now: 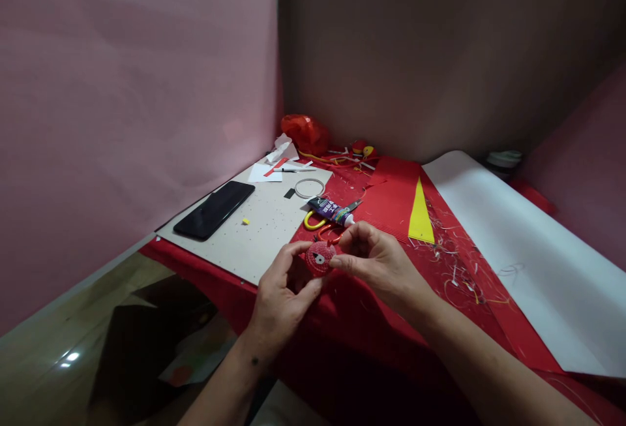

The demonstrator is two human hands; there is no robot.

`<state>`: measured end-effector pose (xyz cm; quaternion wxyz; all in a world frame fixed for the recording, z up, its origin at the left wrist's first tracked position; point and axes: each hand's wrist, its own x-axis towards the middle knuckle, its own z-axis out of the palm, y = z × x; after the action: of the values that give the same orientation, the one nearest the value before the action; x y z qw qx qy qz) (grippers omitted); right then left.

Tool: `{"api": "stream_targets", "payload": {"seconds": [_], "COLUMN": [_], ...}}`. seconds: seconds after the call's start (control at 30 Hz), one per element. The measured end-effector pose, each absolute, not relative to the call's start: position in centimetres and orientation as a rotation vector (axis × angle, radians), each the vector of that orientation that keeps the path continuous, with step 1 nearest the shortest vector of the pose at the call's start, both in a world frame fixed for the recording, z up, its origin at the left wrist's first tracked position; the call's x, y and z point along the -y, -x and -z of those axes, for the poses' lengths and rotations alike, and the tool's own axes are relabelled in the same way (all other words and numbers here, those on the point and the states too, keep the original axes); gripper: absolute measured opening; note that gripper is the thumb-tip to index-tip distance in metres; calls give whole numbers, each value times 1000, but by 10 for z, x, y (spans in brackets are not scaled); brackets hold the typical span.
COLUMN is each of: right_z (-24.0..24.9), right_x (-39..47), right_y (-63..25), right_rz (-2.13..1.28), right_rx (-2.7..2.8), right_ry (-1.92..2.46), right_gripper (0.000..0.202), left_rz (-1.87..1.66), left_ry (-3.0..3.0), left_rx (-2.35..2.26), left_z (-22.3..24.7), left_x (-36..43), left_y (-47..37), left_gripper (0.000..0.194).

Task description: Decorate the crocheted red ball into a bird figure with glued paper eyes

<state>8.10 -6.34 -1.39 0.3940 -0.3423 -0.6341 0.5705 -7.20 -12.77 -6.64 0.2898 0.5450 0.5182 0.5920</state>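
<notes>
**Holding a red coiled disc in both hands at the edge of a cloth-covered table**

Head view: keeping the red coiled disc (320,260) between both hands, above the near edge of the red cloth (342,312), with its white-and-dark mark facing up toward the camera. Gripping the disc with the left hand (281,295), thumb at the lower rim and fingers curving round the far side. Touching the right rim with the thumb of the right hand (379,264), fingers curling above it; not showing clearly whether pinching anything between them.

Showing just beyond the disc: a glue tube (332,211), lying across scissors (353,205), with yellow (313,221) and orange-red handle loops (327,231) near each other. Showing to the left: a grey board (274,243), bearing a black phone (215,209), a yellow scrap (245,222), a black strip (289,193), a thin ring (310,197) and white paper (267,174). Showing at the far end: a crumpled red bag (306,134). Showing to the right: a red ribbed sheet (386,201), partly lying under a yellow triangle (420,220), then loose thread scraps (464,286) scattering over red material, and a large white sheet (518,269), curving up at its far end.
</notes>
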Motion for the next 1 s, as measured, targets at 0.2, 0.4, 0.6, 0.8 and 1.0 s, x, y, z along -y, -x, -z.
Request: {"api": "stream_targets", "payload": {"seconds": [0.2, 0.4, 0.6, 0.8, 1.0], "right_z": [10, 8, 13, 18, 16], "right_x": [63, 65, 73, 74, 72], "right_y": [-83, -89, -84, -78, -80], "right_rz": [-1471, -1392, -1417, -1454, -1364], "right_rx": [1649, 1678, 1638, 1591, 1662], "right_ry": [850, 846, 913, 852, 832], "right_gripper": [28, 18, 15, 17, 12], "left_rz": [-1578, -1583, -1600, -1599, -1575], "left_ry": [-1438, -1359, -1271, -1260, -1284], "left_rx": [-1363, -1347, -1326, -1271, -1332], "left_z": [66, 64, 64, 64, 63], "left_x": [128, 128, 129, 129, 130], "left_y": [71, 70, 71, 71, 72], "left_gripper": [39, 40, 41, 39, 40]}}
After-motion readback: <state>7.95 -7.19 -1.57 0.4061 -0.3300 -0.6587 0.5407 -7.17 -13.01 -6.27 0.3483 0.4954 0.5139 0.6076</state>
